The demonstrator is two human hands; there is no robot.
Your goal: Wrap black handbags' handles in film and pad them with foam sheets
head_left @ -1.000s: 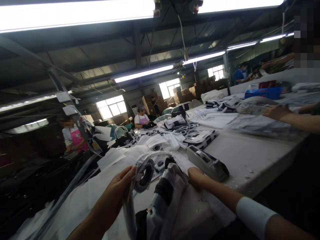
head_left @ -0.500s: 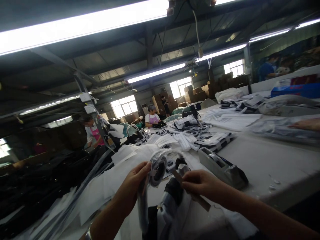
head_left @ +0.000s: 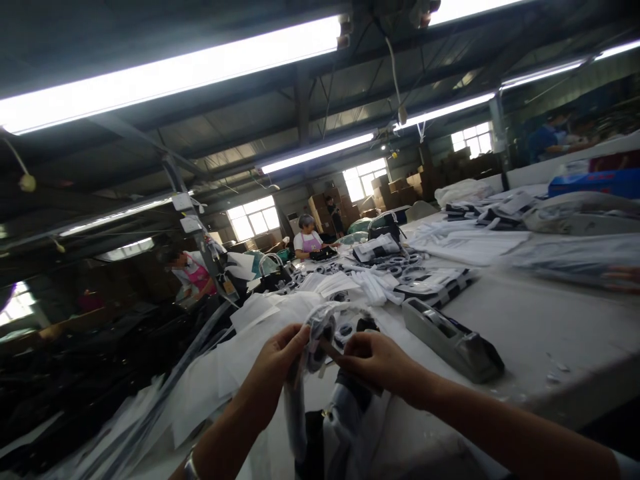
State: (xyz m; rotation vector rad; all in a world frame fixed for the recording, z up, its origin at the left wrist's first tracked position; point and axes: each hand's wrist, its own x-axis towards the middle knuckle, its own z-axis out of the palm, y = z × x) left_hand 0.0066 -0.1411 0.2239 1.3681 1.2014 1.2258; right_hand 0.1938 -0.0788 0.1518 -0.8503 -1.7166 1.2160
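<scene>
My left hand pinches a plastic-wrapped bag handle where it arches beside a wrapped ring. Between the thumb and fingers of my right hand is a flat brownish strip; its far end lies against or just in front of the ring, and I cannot tell which. Under both hands stands a dark bag with pale wrapping over part of it. My right hand hides some of the handle and bag.
Right of my right hand a grey tape dispenser stands on the white table. White sheets spread out on the left. Wrapped rings and bag parts lie farther back. A person in a pink apron sits beyond, and another hand shows at right.
My right hand has moved left, bringing the strip's end from beside the ring up to it. My left hand keeps its grip on the handle. The view has shifted slightly.
</scene>
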